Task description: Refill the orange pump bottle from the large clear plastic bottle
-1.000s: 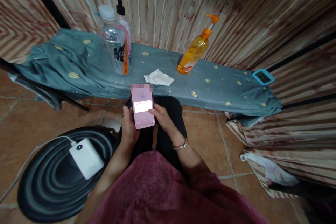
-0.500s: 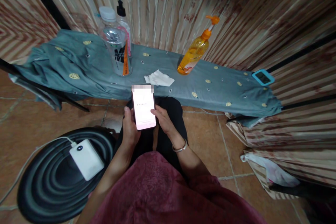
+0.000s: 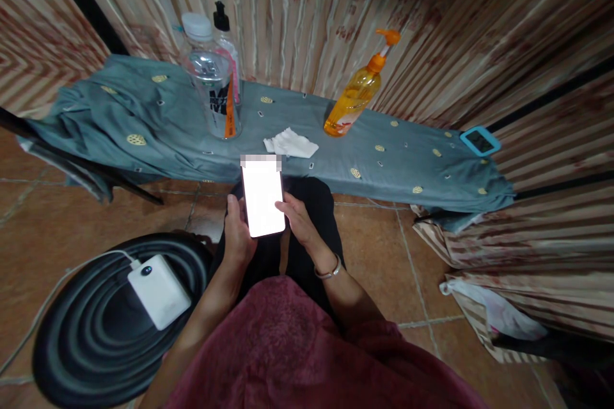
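A smartphone (image 3: 263,199) with a bright white screen is held upright above my lap, its top edge blurred out by blocks. My left hand (image 3: 238,230) grips its left side and lower corner, the thumb along the edge. On the other side my right hand (image 3: 298,217) closes around the right edge, with the thumb on the screen. The fingers behind the phone are hidden. Just beyond it, a crumpled white tissue (image 3: 291,142) lies on the cloth-covered bench (image 3: 297,112).
On the bench stand a clear plastic bottle (image 3: 211,86), a pump bottle with a black top (image 3: 222,19) and an orange pump bottle (image 3: 352,99). A blue-framed device (image 3: 480,140) sits at the right end. A white power bank (image 3: 159,292) with a cable rests on a black stool (image 3: 62,332).
The phone's screen has gone from a page with faint text and a pinkish lower band to almost plain white. Both hands have stayed in place.
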The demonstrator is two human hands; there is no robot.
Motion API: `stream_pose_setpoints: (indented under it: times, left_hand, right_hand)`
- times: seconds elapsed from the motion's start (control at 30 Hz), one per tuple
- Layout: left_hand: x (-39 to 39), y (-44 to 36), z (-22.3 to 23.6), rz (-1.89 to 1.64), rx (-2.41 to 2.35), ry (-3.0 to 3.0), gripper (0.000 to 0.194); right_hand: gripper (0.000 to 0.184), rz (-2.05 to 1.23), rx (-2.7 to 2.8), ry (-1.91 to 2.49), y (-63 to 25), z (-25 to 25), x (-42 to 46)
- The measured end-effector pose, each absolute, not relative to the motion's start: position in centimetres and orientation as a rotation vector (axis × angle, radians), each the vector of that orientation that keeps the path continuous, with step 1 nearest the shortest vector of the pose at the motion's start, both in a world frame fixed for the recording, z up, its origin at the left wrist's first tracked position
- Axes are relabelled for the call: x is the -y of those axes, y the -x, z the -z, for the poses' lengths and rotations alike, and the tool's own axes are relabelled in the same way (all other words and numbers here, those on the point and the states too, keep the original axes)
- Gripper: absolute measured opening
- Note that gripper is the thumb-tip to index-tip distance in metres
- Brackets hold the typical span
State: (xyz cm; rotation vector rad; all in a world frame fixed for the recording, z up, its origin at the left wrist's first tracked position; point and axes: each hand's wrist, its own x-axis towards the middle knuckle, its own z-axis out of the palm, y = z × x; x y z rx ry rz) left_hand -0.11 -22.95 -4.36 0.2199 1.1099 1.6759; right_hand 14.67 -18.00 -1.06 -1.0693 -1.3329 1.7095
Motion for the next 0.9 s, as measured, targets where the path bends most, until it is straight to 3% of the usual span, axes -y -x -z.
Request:
stream_pose_setpoints:
  times: [0.33, 0.57, 0.9]
  left_hand:
    - [22.89, 0.28, 4.69, -1.679, -1.084, -0.203, 0.086]
    - [22.89, -0.03, 4.47, -1.691, -1.128, -0.215, 0.076]
    - [22.89, 0.01, 4.32, -1.694, -1.105, -0.227, 0.078]
  right_hand:
    - [0.045, -1.725, 1.326, 1.056, -14.77, 1.54, 17.88]
    - [0.043, -1.762, 1.311, 1.041, -14.70, 1.60, 17.91]
    - [0.045, -1.760, 1.315, 1.066, -14.79, 1.95, 18.01]
